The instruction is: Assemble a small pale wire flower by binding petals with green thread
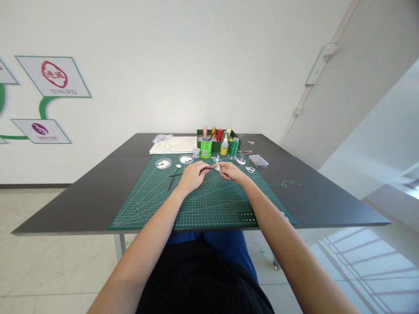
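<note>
A small pale piece (218,167), located at twelve o'clock from the torso over the green cutting mat (209,205), is pinched by the fingers of the right hand (231,172). A slim dark tool (208,168) is gripped in the closed fingers of the left hand (192,175); tool-piece contact cannot be discerned. White-handled scissors (250,169) are seen at three o'clock from the piece.
</note>
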Demonstrator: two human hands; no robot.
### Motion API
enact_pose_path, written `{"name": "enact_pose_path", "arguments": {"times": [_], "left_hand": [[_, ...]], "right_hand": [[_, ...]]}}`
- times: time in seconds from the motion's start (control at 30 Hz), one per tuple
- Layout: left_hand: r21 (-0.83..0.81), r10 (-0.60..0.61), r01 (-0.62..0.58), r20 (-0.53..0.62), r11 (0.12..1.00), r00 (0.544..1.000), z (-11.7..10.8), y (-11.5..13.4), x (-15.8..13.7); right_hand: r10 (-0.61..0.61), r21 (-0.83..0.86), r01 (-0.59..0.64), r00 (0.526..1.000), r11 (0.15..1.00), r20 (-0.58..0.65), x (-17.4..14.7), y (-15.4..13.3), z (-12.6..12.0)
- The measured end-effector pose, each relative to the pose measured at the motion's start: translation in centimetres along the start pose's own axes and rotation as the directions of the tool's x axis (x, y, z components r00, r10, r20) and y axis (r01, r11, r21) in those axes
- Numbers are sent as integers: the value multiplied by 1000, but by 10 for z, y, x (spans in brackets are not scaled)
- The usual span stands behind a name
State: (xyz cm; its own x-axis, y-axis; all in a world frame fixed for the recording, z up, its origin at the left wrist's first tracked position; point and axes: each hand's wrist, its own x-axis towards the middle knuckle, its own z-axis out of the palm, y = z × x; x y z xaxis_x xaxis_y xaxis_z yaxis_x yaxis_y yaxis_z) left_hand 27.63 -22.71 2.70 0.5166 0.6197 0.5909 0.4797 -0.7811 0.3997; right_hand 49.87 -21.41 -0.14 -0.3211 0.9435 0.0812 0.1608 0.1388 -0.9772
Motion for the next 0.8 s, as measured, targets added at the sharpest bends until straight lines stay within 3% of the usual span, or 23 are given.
{"name": "enact_pose_path", "arguments": {"times": [0.8], "left_hand": [[1, -12, 12, 25, 1000, 1000, -1, 1, 1]], "right_hand": [[-19, -27, 19, 1000, 999, 9, 0, 4, 1]]}}
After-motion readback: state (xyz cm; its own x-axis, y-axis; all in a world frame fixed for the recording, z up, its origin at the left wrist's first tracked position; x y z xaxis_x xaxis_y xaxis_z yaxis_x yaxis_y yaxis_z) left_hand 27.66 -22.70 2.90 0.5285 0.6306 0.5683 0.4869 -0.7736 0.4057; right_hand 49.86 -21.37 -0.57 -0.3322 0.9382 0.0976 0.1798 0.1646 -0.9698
